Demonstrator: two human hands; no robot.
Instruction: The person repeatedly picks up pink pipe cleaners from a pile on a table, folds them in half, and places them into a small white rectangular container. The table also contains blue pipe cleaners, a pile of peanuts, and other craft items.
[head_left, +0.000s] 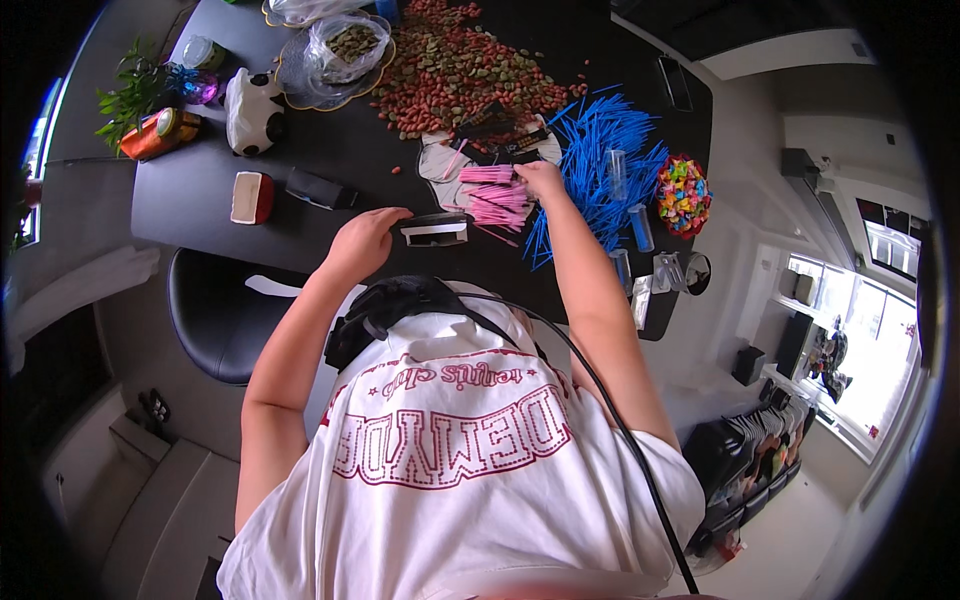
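My left hand (366, 238) has its fingertips on the left end of a small open black box (435, 229) with a white inside, near the table's front edge. My right hand (541, 180) is at the right end of a pile of thin pink sticks (496, 201), its fingertips touching them. Whether it grips any is not clear. The pink sticks lie partly on a pale, round-lobed mat (435, 166). Black packets (487, 139) with gold print rest at the mat's far side.
Red and green beans or nuts (457, 71) spread beyond the mat. Blue sticks (600, 150) heap to the right, beside clear tubes (641, 227) and a colourful ornament (684, 196). Leftward are a black box (321, 189), a red-and-white container (252, 198) and a panda figure (253, 112).
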